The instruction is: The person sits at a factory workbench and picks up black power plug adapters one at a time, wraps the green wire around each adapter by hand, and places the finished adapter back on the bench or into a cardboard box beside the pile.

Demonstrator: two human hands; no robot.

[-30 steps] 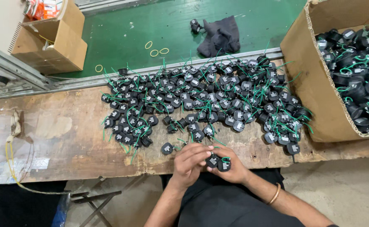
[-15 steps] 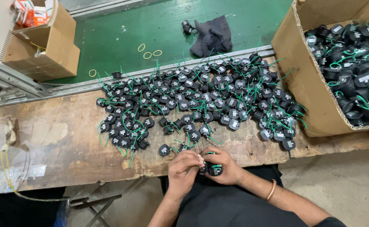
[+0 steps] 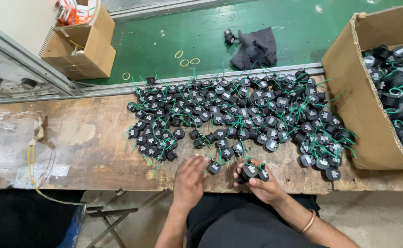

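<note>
A large pile of small black round parts with green wires (image 3: 238, 115) is spread over the worn wooden bench (image 3: 82, 147). My right hand (image 3: 263, 183) holds a few of these black parts (image 3: 252, 172) at the bench's near edge. Flat on the wood just to its left lies my left hand (image 3: 190, 177), fingers reaching toward a loose black part (image 3: 214, 167). A bangle sits on my right wrist (image 3: 308, 221).
A big cardboard box (image 3: 348, 105) at the right holds more black parts. A smaller cardboard box (image 3: 84, 43) stands at the back left. On the green belt (image 3: 174, 32) lie a dark cloth (image 3: 255, 46) and yellow rubber bands (image 3: 185, 59). A yellow cord (image 3: 31, 165) hangs at the left.
My left hand has drawn away from the right hand's parts and now lies on the bench, reaching toward a loose part. The right hand keeps its parts.
</note>
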